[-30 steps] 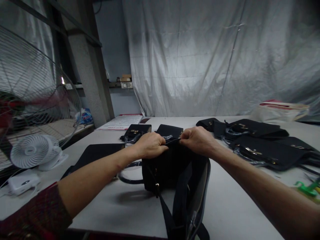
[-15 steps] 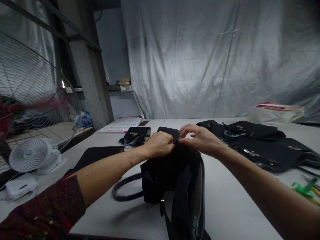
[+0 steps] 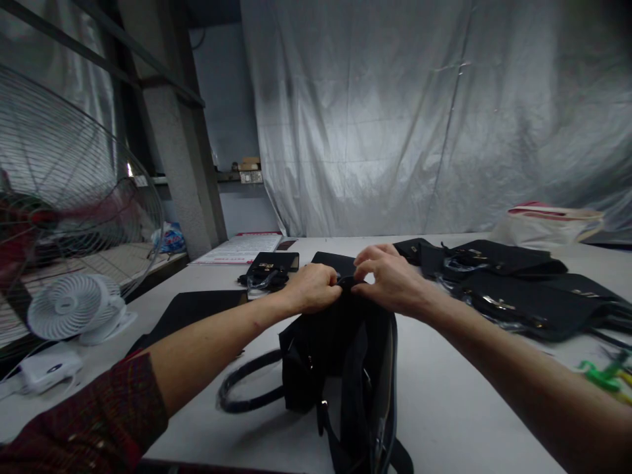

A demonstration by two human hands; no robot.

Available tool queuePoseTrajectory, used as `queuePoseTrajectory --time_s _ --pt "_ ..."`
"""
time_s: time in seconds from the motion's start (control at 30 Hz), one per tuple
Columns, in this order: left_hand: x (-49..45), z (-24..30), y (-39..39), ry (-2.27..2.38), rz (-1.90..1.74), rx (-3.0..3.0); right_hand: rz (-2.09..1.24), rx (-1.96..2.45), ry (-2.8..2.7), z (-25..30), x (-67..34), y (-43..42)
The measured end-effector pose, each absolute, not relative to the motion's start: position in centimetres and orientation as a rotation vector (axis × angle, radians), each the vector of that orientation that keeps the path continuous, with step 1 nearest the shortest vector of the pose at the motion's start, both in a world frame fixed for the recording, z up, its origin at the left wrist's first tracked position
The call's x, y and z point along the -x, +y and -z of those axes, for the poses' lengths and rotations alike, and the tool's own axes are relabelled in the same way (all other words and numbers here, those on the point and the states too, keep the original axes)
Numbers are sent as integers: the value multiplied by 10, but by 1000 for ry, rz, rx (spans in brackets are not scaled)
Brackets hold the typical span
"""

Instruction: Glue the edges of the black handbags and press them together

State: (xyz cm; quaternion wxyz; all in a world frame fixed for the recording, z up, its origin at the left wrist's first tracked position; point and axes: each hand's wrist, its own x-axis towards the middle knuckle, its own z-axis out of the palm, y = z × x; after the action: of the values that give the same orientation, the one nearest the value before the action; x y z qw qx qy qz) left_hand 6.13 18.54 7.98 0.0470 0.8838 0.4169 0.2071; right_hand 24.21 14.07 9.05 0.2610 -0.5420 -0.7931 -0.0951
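Note:
A black handbag [image 3: 340, 349] stands on the white table in front of me, its opening toward me and its side gaping. One looped handle [image 3: 251, 382], wrapped in clear plastic, sticks out to the left. My left hand [image 3: 316, 288] is closed on the bag's far upper edge, thumb and fingers pressed together. Just right of it, my right hand [image 3: 385, 276] pinches the same edge between thumb and fingers, leaving a gap inside the curl. A strap with a small metal fitting [image 3: 324, 405] hangs down the near side.
Several black bags [image 3: 533, 296] lie at the right, and a small black bag [image 3: 269, 270] sits farther back left. A white desk fan [image 3: 74, 306] and a large caged fan [image 3: 74, 191] stand at the left. Green-handled snips [image 3: 605, 375] lie near the right edge.
My hands stay at the bag's far edge. My right fingers have curled more closely onto it, and the bag has shifted slightly, its near side narrowing.

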Motion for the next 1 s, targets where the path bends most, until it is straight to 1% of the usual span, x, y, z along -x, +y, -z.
queuePoseTrajectory --time_s 0.17,0.43,0.83,1.0 --pt "-60 -80 184 1250 -620 -2670 303 1543 -2186 -91 -235 146" --pt "-61 -79 186 1234 -632 -2652 295 1476 -2235 -91 -236 150" --pt "-59 -82 183 1042 -593 -2675 288 1592 -2135 -87 -239 155" --pt "-66 -81 192 1044 -565 -2566 250 1628 -2116 -88 -239 157"
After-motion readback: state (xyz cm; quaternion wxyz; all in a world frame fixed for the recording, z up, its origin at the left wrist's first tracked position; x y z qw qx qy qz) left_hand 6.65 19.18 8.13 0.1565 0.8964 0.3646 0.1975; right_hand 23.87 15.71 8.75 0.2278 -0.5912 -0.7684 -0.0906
